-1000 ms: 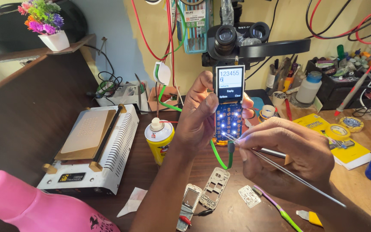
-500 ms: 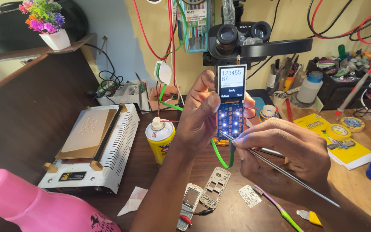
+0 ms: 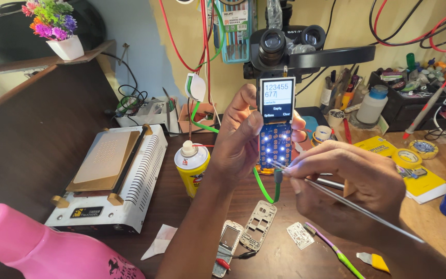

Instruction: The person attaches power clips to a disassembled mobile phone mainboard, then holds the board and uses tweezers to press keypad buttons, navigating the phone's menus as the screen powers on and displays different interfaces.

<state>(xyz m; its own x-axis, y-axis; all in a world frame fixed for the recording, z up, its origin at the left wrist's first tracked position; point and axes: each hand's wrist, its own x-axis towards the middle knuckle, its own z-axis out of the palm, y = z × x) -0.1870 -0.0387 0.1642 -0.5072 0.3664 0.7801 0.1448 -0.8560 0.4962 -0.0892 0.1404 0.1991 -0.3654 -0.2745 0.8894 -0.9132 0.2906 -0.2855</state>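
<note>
Phone board [image 3: 276, 124], stripped of its casing, stands upright in the head view above the tabletop [image 3: 295, 258], its screen lit and its blue keypad lights glowing. The left hand [image 3: 241, 137] is clenched around its left edge, thumb against the screen's side. The right hand [image 3: 347, 181] pinches thin metal tweezers [image 3: 347, 201], tips touching the lower keypad (a green wire hangs from the board's bottom). Judging by this, the keypad contacts are being tested; a next press calls for steady tips on one small pad. Below the left hand stands a yellow spray can [image 3: 192, 168] with a white cap. To the right lie yellow tape rolls [image 3: 407, 157] and a flat yellow package [image 3: 424, 181].
</note>
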